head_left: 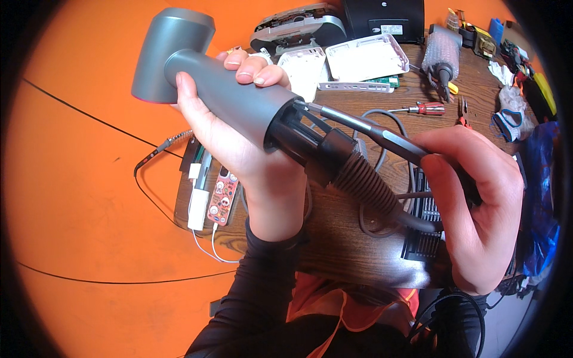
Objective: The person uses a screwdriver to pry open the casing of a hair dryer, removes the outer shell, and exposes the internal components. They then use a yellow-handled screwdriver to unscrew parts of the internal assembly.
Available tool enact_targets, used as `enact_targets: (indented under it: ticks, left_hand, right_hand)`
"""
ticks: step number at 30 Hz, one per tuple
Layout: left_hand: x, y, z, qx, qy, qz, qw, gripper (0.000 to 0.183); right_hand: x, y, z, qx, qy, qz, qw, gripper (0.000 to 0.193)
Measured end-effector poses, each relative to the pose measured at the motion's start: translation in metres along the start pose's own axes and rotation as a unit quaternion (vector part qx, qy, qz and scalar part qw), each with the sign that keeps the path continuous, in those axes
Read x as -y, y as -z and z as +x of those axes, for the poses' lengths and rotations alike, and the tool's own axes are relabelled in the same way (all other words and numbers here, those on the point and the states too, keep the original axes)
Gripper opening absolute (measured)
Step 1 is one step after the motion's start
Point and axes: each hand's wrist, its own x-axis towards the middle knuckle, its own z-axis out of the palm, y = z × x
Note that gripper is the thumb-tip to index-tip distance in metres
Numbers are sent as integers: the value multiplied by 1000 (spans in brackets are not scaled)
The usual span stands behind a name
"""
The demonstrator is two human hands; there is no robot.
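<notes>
My left hand [239, 119] is wrapped round the handle of a grey hair dryer [230, 89], holding it up at a slant with its head toward the upper left. The handle's lower end is uncovered, and a black inner part [295, 134] sticks out of it. From that part a ribbed cord sleeve [367, 179] and a dark power cord run down to the right. My right hand [477, 197] grips a slim dark grey screwdriver [370, 128]. Its tip lies at the rim of the handle opening; whether it touches a screw there is too small to tell.
Behind the dryer lie white plastic housings [367, 56], a dark opened device [298, 27] and a black box [385, 21]. A red-handled screwdriver [427, 108], pliers [464, 112] and a bubble-wrapped dryer [441, 56] are at the right. A soldering iron [158, 149] and a red power strip [222, 200] are at the left.
</notes>
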Motion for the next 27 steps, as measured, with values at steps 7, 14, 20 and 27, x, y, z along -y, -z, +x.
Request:
enact_targets:
  ticks: [7, 14, 20, 27]
  left_hand:
    - [-1, 1, 0, 5, -3, 13, 1000, 38]
    - [0, 1, -1, 6, 8, 1, 1000, 38]
    - [2, 1, -1, -4, 3, 16, 1000, 37]
    - [6, -2, -2, -14, -19, 60, 998, 36]
  right_hand:
    - [-1, 2, 1, 5, 20, -4, 1000, 11]
    - [-3, -1, 2, -4, 31, -4, 999, 12]
    - [6, 1, -4, 11, -91, 44, 995, 14]
    - [-6, -7, 3, -41, 99, -58, 993, 17]
